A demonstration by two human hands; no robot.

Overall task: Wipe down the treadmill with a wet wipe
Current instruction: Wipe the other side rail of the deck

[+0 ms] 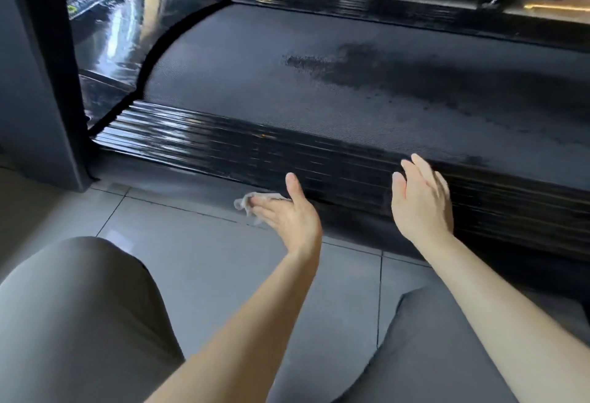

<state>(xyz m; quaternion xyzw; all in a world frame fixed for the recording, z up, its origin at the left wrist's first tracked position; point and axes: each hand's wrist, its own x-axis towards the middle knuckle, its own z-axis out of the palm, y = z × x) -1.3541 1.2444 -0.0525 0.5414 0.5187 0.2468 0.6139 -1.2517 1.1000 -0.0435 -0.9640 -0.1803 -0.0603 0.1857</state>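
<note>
Wet wipe (pixel 245 203) against left fingers (pixel 266 211)

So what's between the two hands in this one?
Head view: nothing loose. Only the treadmill's ribbed side rail spans the gap between the left hand, with the wet wipe at its fingers, and the right hand.

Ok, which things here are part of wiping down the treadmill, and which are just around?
Part of the job: treadmill belt; glossy side rail; wet wipe at the left hand fingers; right hand, open beside the rail.
Just around: tiled floor; the person's grey-clad knee.
</note>
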